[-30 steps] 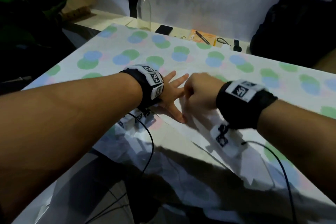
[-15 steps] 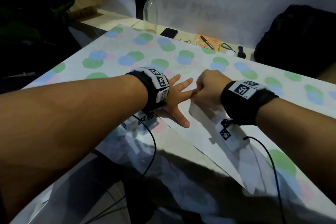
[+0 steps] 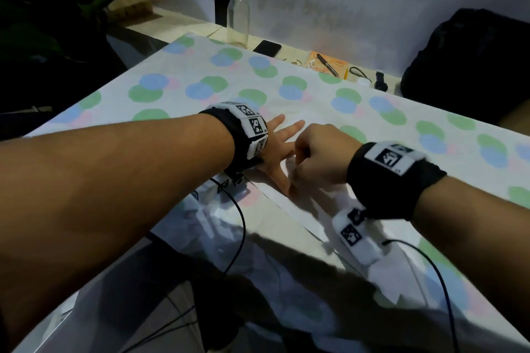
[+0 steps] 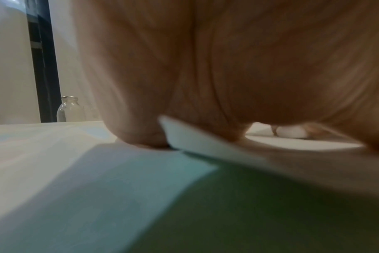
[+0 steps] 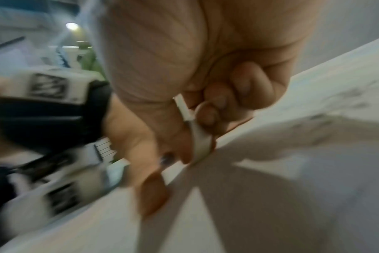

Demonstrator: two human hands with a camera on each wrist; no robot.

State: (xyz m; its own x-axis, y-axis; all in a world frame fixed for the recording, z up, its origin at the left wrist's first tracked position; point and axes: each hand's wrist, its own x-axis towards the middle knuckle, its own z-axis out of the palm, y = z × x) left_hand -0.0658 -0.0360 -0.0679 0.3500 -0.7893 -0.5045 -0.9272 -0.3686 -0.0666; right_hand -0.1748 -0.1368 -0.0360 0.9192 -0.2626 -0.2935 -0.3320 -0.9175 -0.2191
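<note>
Since half a second ago the right hand [image 3: 318, 157] has drawn back toward the body along the fold and is now close by the left thumb. It is curled, thumb and fingers [image 5: 208, 116] pinching the white edge of the flap [image 5: 198, 137]. The left hand [image 3: 279, 149] lies flat, fingers spread and straight, pressing the paper [image 3: 200, 86] onto the table [image 3: 272, 238]; the two hands touch or nearly so. The step looks like sharpening a crease: keep the left palm heavy so the dotted sheet cannot creep, and run the pinch in one steady line along the edge without lifting, or the thin paper may wrinkle or tear. Well beyond, by the wall, are a bottle [image 3: 237, 18], phone [image 3: 266, 48], pen [image 3: 327, 64] and bag [image 3: 470, 66]
</note>
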